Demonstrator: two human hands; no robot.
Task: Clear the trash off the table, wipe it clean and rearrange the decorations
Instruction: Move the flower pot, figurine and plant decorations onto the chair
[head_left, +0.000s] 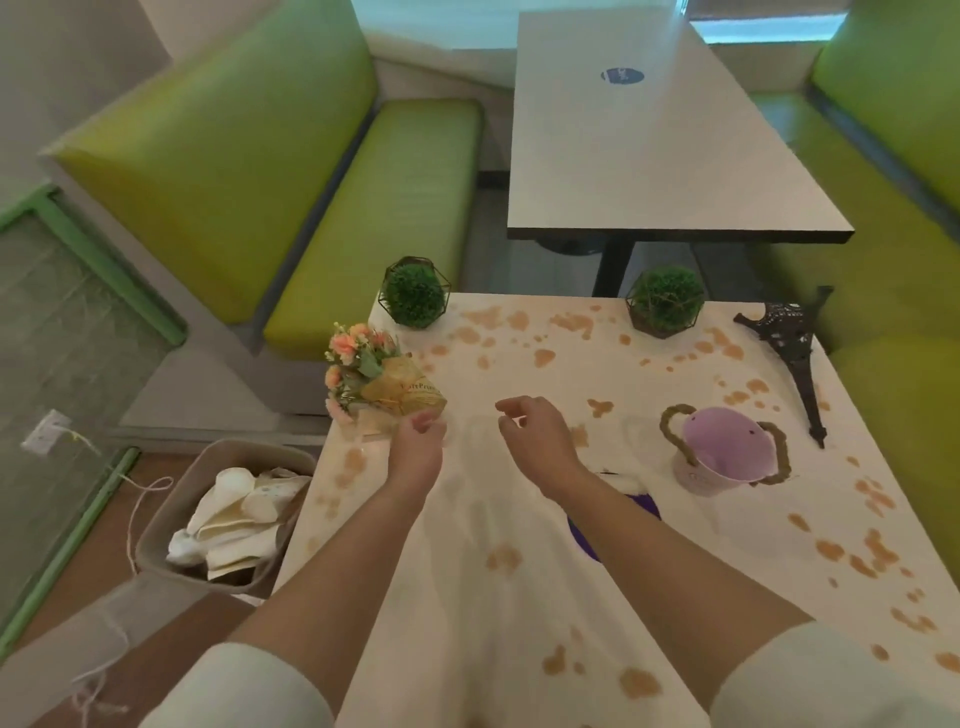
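The white table (649, 395) is dotted with brown stains (828, 550). A bouquet of pink flowers in gold wrap (387, 382) lies on its side at the left edge. My left hand (418, 441) sits just below the wrap's tip, fingers loosely curled, gripping nothing that I can see. My right hand (530, 426) hovers over the table's middle, loosely curled and empty. Two green ball plants in wire frames (414, 293) (665, 301) stand at the far edge. A dark Eiffel Tower model (795, 353) lies on the right. A lilac bucket with rope handles (727, 452) is tipped over.
A grey bin (171, 514) full of crumpled paper trash stands on the floor left of the table. A purple object (582, 535) shows under my right forearm. Green benches (374, 218) flank a second table (665, 156) beyond.
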